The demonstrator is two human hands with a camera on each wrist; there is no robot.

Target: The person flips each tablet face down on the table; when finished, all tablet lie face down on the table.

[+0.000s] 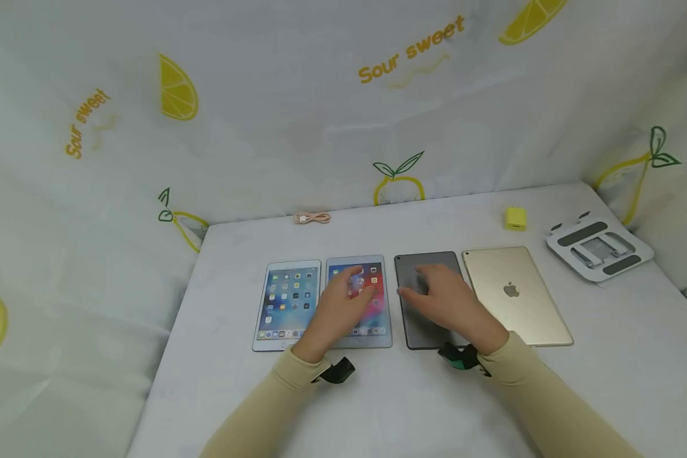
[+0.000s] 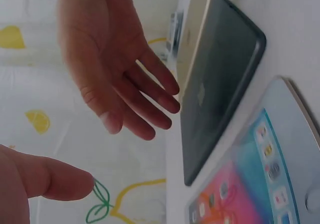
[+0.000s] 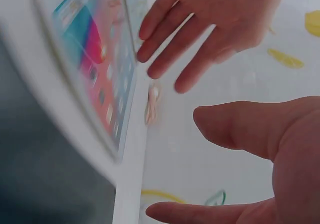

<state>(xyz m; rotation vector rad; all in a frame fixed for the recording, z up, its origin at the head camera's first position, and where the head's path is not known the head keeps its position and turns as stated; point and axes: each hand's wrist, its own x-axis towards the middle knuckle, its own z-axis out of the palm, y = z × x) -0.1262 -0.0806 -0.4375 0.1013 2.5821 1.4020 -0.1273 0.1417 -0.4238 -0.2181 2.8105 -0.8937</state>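
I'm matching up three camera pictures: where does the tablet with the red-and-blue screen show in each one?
Head: the red-and-blue-screened tablet lies near the centre, partly hidden by the left hand.
Left wrist: lower right, cut off by the picture's edge.
Right wrist: upper left, seen at a steep slant.
Shared landmark: the dark grey tablet, right of it in head, above it in left wrist, blurred at lower left in right wrist.

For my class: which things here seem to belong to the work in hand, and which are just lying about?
Likely part of the work:
pink-and-blue-screen tablet, below the left hand
dark grey tablet, below the right hand

Apparently just lying about:
leftmost tablet, screen lit
gold tablet
coiled cable
yellow adapter
white stand
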